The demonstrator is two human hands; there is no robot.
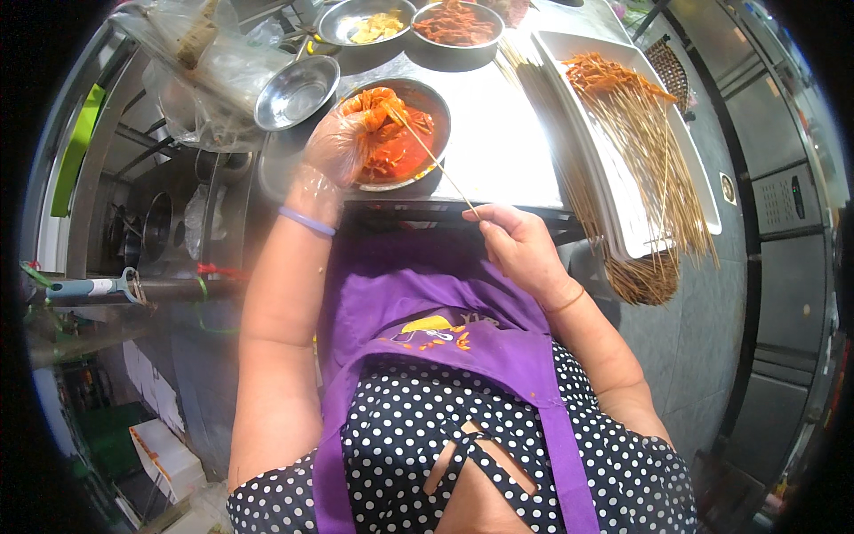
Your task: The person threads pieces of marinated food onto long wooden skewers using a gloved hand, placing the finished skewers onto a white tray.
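Observation:
In a clear plastic glove, my left hand [339, 143] grips a clump of orange-red sauced food pieces [377, 105] over a round metal bowl [443, 127]. Red sauce [403, 157] with more pieces in it covers the bowl's inside. My bare right hand [514, 240] pinches the near end of a thin wooden skewer [437, 162] between thumb and forefinger. The skewer slants up and left, its far end at the clump in my left hand. Whether its tip has pierced a piece I cannot tell.
A white tray [620, 230] at right holds skewered orange food [617, 77]; bare skewers [547, 133] lie alongside. Behind stand metal bowls of yellow slices [377, 27] and reddish pieces [457, 25]. Another metal bowl [297, 93] and plastic bags [200, 87] are at left.

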